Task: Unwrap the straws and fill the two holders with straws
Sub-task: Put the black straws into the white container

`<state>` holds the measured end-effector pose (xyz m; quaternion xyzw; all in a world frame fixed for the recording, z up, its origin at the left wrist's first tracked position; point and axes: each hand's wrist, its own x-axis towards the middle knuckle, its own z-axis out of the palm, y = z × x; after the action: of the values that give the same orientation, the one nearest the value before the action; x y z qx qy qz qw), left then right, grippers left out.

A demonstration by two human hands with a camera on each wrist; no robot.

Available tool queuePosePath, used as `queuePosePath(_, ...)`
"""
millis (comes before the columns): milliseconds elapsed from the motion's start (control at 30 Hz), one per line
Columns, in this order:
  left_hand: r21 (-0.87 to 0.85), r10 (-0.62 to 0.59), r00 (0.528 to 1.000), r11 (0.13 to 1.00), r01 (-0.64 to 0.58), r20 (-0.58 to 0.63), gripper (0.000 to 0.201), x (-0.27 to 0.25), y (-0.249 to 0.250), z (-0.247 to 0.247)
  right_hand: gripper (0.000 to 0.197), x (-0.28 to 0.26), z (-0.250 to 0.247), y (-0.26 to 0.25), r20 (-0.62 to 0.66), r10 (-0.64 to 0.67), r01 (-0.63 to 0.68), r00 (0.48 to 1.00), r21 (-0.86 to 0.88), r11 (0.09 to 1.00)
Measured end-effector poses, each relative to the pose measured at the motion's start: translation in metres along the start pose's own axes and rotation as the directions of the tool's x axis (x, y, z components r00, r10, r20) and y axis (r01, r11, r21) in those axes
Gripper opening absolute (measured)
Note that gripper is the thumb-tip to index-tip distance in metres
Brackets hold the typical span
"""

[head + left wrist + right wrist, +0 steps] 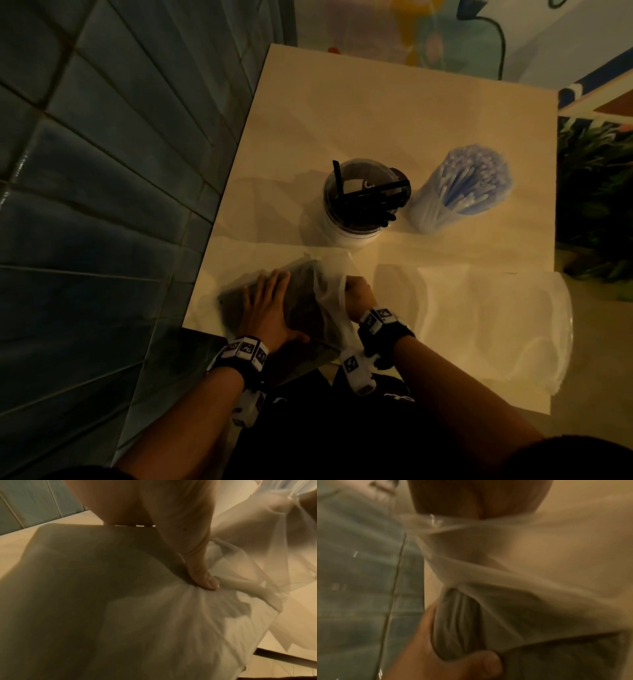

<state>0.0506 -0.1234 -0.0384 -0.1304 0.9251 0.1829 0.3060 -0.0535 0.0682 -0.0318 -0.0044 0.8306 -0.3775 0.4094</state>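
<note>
The left hand (270, 308) presses flat, fingers straight, on a packet of dark straws (301, 305) at the bench's (394, 113) near left edge; the right hand (358, 294) pinches its plastic wrap (330, 291).

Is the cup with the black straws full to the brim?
No. The cup holds only a few black straws, leaning loosely with open space around them.

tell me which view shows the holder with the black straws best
The head view: the holder with black straws stands whole on the table, left of the holder of wrapped straws. Neither wrist view shows it; both are filled with the plastic bag and the hands.
</note>
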Motion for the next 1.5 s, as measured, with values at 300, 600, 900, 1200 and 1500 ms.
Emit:
queuePosePath(300,0.016,0.001,1.0,1.0,-0.001,-0.018,0.143,0.0,-0.004,0.003,0.018,-0.006,-0.041,0.027,-0.077,0.252,-0.125,0.965,0.709,0.694)
queuePosePath(600,0.017,-0.019,1.0,1.0,0.019,0.018,0.143,0.0,0.002,-0.001,0.059,-0.004,-0.002,0.008,0.114,0.235,-0.236,0.965,0.768,0.595)
queuePosePath(900,0.004,-0.005,1.0,1.0,0.005,0.011,0.143,0.001,0.001,0.003,0.007,-0.004,-0.016,-0.002,-0.209,0.297,-0.034,0.932,0.764,0.644)
queuePosePath(1200,0.002,-0.014,1.0,1.0,0.014,0.014,0.147,0.003,0.002,0.006,0.016,-0.065,-0.074,-0.017,-0.508,-0.047,0.293,0.86,0.417,0.861)
queuePosePath(1500,0.002,-0.001,0.999,1.0,0.001,0.046,0.145,0.001,0.003,0.0,0.013,-0.147,-0.155,-0.09,-0.566,-0.447,0.549,0.693,0.012,0.836)
